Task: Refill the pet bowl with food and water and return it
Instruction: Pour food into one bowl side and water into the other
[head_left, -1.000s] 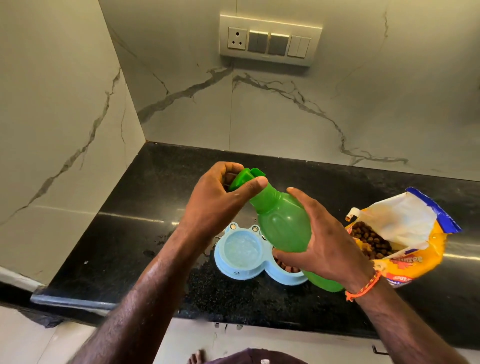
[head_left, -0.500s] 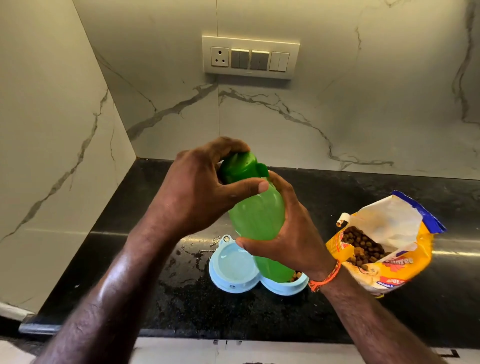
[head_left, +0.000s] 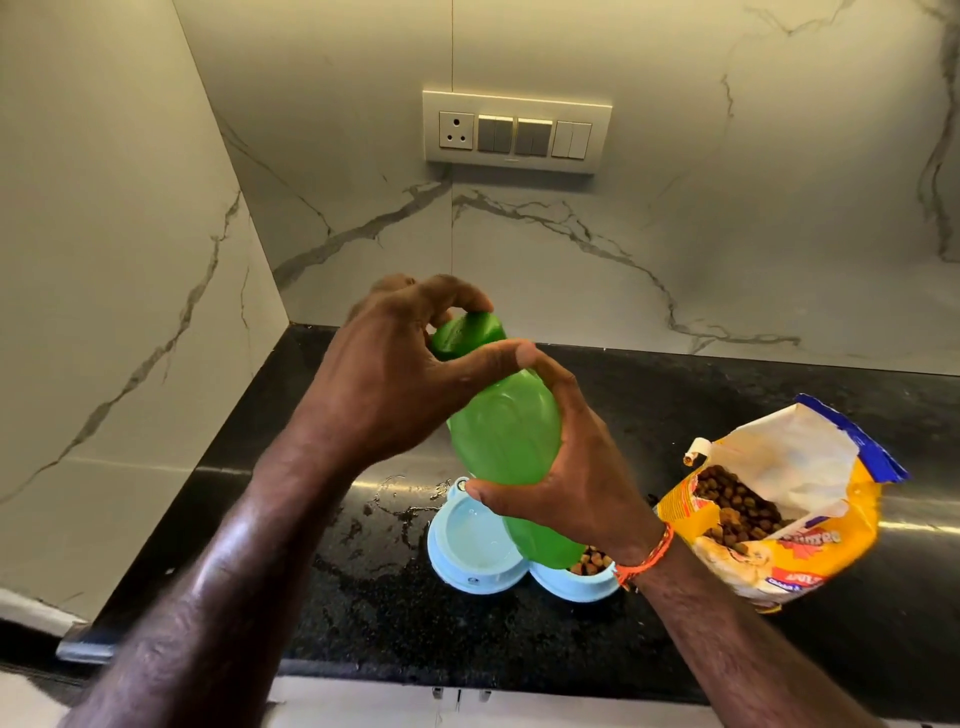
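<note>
1. Left hand (head_left: 395, 374) curls its fingers and thumb round the green cap (head_left: 467, 335) of the bottle (head_left: 501, 441), seemingly closing it, though the fingers hide whether it has seated.
2. Pet bowl (head_left: 470, 582) sits on the black counter (head_left: 727, 415) below the bottle, water in its left cup, kibble (head_left: 589, 564) in the right.
3. Right hand (head_left: 566, 488) grips the bottle's body, held tilted; keep it steady against the left hand's push so nothing drips on the wet counter.
4. Food bag (head_left: 774, 519) lies open at the right; steer clear when lifting the bowl.
</note>
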